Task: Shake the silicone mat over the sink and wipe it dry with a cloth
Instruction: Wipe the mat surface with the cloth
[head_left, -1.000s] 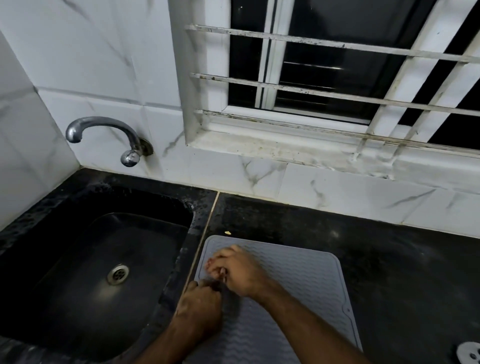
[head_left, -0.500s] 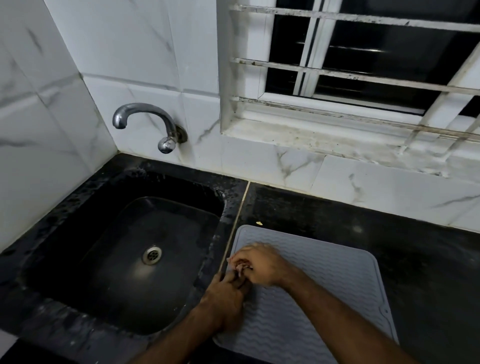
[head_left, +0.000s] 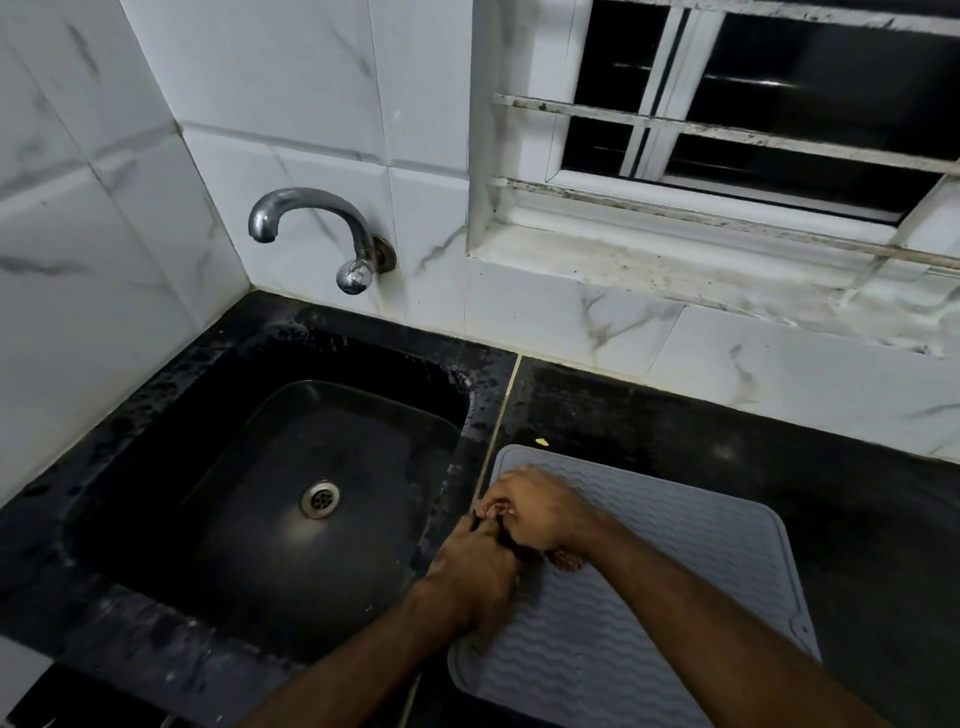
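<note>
A grey silicone mat (head_left: 675, 587) with a wavy ribbed surface lies flat on the black counter, just right of the sink (head_left: 291, 483). Both my hands meet at the mat's left edge. My right hand (head_left: 537, 512) reaches across the mat, and its curled fingers pinch the edge. My left hand (head_left: 478, 569) sits right below it, fingers curled at the same edge, knuckles touching the right hand. The hands hide the part of the edge they hold. No cloth is in view.
The black sink has a metal drain (head_left: 320, 498) and a wet rim. A chrome tap (head_left: 317, 234) juts from the tiled wall above it. A barred window (head_left: 727, 130) with a dirty sill is behind the counter (head_left: 727, 447). A small crumb (head_left: 541, 442) lies beyond the mat.
My view has swung left and down, showing more of the sink. Both hands have stayed together at the mat's left edge, and the mat has not lifted.
</note>
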